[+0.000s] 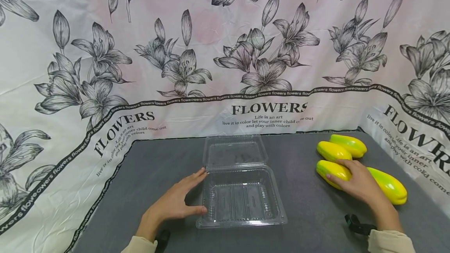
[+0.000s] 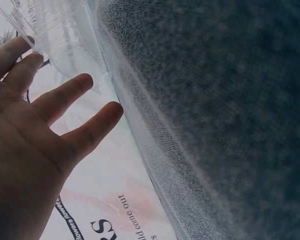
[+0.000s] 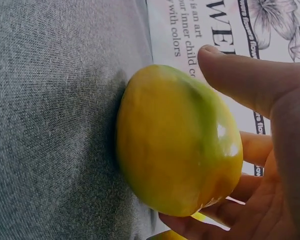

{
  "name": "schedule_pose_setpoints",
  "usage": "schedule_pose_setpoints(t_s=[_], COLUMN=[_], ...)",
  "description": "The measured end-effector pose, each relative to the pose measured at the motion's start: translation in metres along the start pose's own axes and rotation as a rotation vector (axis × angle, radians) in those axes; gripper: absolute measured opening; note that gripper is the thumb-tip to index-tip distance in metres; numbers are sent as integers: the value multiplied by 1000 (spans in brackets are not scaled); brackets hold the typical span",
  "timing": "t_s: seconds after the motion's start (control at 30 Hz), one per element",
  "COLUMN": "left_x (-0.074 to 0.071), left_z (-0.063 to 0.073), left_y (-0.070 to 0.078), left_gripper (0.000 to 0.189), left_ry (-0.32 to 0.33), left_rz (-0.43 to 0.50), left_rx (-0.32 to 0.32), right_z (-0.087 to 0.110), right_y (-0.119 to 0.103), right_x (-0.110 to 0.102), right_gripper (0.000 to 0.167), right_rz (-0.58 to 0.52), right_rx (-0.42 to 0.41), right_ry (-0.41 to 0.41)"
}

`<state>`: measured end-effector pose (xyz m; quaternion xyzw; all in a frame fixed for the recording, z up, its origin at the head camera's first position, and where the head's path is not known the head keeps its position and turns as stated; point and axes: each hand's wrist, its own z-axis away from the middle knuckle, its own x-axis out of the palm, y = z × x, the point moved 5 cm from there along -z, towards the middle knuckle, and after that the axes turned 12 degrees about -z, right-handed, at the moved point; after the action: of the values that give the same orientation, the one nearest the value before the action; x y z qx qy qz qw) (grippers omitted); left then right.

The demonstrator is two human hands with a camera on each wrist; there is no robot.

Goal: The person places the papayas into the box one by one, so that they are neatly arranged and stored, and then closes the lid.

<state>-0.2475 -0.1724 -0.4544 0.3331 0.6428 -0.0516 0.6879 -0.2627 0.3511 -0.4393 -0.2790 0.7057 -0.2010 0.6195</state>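
Note:
My right hand (image 1: 356, 180) reaches over the nearest-left yellow-green mango (image 1: 332, 171), which lies on the table. In the right wrist view the fingers (image 3: 225, 212) curve along the far side of this mango (image 3: 177, 142), while the thumb stands straight, with a gap between it and the skin. At the left side of a clear plastic clamshell container (image 1: 241, 223), my left hand (image 1: 174, 202) spreads its fingers, thumb and fingertips right at the rim. The container's lid (image 1: 234, 151) is folded back, and nothing lies inside. The left wrist view shows the fingers straight and apart.
Two more mangoes (image 1: 334, 151) lie behind the right hand, and another mango (image 1: 388, 186) sits to its right, partly covered by the wrist. A grey cloth covers the table (image 1: 168, 159). A flower-printed curtain (image 1: 197, 116) borders the back and sides.

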Motion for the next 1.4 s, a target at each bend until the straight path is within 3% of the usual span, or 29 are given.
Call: schedule_pose_setpoints(t_s=[0.23, 0.7, 1.4], left_x=[0, -1, -1], left_z=[1, 3, 1], left_y=[0, 2, 1], left_gripper=[97, 97, 97], left_ry=[7, 18, 16], left_rz=[0, 2, -9], left_rx=[6, 24, 22], right_z=[1, 1, -2], right_y=[-3, -4, -39], right_x=[1, 1, 7], right_gripper=[70, 75, 72], right_rz=[-7, -16, -97], right_rx=[-29, 9, -138], right_ry=[-34, -63, -26])
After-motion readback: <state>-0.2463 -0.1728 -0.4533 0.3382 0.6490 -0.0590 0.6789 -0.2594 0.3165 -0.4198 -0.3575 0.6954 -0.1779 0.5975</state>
